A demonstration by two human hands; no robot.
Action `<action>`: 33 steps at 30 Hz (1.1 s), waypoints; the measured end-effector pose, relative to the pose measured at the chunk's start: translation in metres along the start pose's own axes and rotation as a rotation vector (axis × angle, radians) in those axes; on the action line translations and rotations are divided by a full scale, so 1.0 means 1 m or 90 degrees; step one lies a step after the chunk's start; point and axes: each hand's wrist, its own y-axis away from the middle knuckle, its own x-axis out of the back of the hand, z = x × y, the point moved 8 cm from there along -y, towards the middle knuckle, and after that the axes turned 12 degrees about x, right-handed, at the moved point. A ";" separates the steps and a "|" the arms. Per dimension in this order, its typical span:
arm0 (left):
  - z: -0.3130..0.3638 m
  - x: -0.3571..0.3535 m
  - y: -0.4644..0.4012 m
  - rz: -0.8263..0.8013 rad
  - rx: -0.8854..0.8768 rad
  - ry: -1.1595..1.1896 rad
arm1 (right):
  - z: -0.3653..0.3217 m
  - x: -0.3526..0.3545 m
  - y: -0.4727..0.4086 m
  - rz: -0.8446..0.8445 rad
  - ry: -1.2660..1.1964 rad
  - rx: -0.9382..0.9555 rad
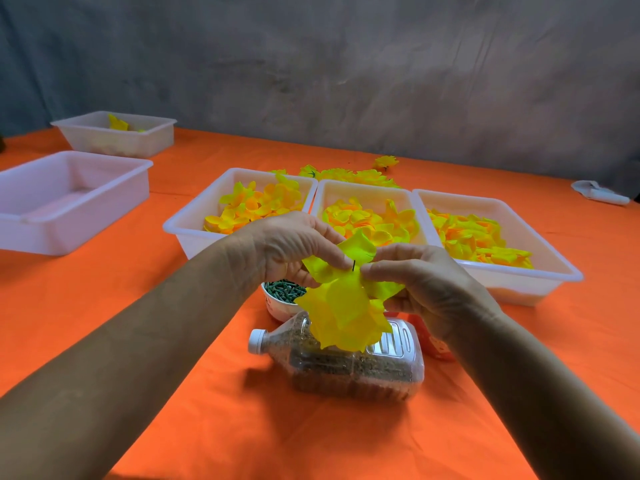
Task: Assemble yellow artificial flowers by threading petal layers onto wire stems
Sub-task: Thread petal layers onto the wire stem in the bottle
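Both hands hold a yellow flower [346, 306] above the table's middle. My left hand [294, 247] pinches a petal layer [356, 251] at the top, beside a thin dark wire tip [353, 265] that pokes up through it. My right hand [422, 285] pinches the petals from the right, close to the wire. More petal layers hang below, over a bottle. The wire's lower part is hidden by petals.
Three white trays of yellow-orange petals [194, 220] [367, 192] [540, 251] stand behind the hands. A small bowl of green pieces [277, 306] and a plastic bottle on its side [346, 368] lie underneath. Two more white trays [69, 188] [114, 133] stand far left. Finished flowers [349, 174] lie behind.
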 end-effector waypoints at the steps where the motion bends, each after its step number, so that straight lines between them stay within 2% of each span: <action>1: 0.001 0.000 0.000 -0.003 0.000 -0.010 | 0.000 -0.001 0.001 -0.009 0.020 0.004; 5: 0.003 -0.002 0.000 -0.012 0.003 -0.043 | 0.000 -0.007 0.003 -0.043 0.045 0.001; 21: -0.008 -0.002 -0.005 0.019 0.003 -0.106 | 0.010 -0.011 -0.001 -0.060 0.159 -0.009; 33: -0.004 0.001 -0.006 0.047 -0.021 -0.140 | 0.005 -0.004 -0.004 -0.038 0.137 0.012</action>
